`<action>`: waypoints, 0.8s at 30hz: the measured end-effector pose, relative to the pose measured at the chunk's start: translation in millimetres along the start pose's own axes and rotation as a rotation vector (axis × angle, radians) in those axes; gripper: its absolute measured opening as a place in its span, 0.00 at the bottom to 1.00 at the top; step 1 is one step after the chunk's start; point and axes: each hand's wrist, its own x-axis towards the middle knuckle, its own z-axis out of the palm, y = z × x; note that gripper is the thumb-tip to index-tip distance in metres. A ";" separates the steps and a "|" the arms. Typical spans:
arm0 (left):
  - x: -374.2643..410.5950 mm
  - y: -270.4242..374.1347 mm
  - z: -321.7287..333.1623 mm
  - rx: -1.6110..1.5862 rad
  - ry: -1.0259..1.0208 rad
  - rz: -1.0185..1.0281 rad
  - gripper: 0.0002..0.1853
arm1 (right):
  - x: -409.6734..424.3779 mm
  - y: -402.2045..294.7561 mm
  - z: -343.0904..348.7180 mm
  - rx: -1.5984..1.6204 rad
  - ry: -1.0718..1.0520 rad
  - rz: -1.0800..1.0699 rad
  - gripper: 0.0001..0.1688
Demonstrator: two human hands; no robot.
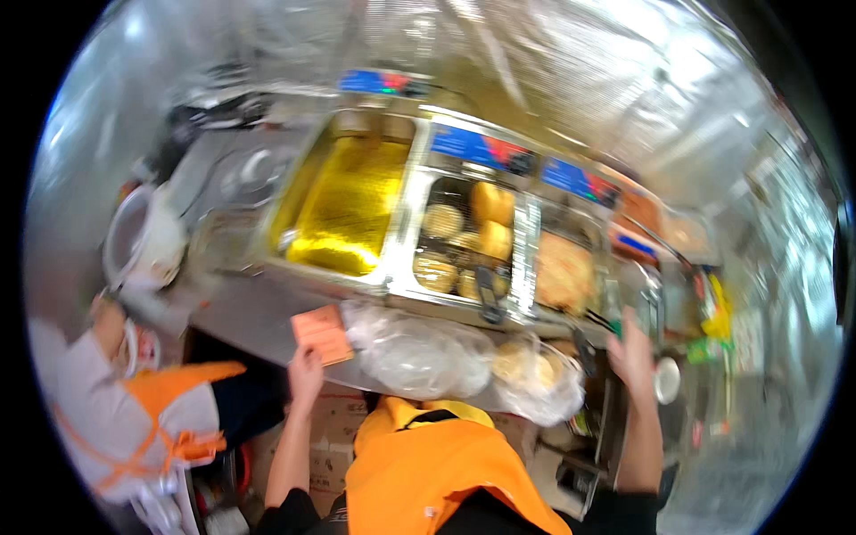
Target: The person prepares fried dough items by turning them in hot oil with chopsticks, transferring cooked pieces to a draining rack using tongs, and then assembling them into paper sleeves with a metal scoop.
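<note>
My left hand (pixel 306 366) holds an orange-brown printed paper packet (pixel 322 334) by its lower left corner, above the counter's front edge. At the right, my right hand (pixel 628 344) is blurred near the dark thin handles of a utensil (pixel 600 321), with something green at its fingers; whether it grips them is unclear. Between my hands lie clear plastic bags (pixel 421 358) and a bag of round pale breads (pixel 531 371). Beyond them stand a fryer vat of yellow oil (pixel 354 207), a pan with round browned pieces (pixel 495 221) and black tongs (pixel 490 294), and a tray of pinkish-orange food (pixel 564 271).
A co-worker in an orange apron (pixel 160 421) stands at the left, an arm near a white bucket (pixel 144 237). At the far right are containers of reddish food (pixel 638 214) and a yellow package (pixel 717 307). Foil-like sheeting (pixel 568 73) lines the walls. Cardboard boxes (pixel 331 428) stand below the counter.
</note>
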 end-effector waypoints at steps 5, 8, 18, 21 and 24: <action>53.7 -23.0 3.3 0.525 0.071 0.334 0.18 | -8.9 -11.3 -50.9 0.276 0.391 -0.001 0.42; 65.3 -31.1 14.9 0.700 -0.126 0.262 0.19 | 9.7 -1.0 -4.6 0.066 0.086 0.028 0.41; 53.1 -35.1 38.3 0.781 -0.127 0.290 0.13 | 17.4 -19.6 -12.4 -0.013 -0.150 -0.009 0.40; 50.6 -41.2 37.2 0.681 -0.095 0.351 0.10 | 3.0 -54.7 -7.8 0.222 0.322 0.049 0.31; 49.7 -50.6 33.1 0.681 -0.038 0.398 0.09 | 21.6 -72.1 -29.5 0.130 0.057 -0.210 0.27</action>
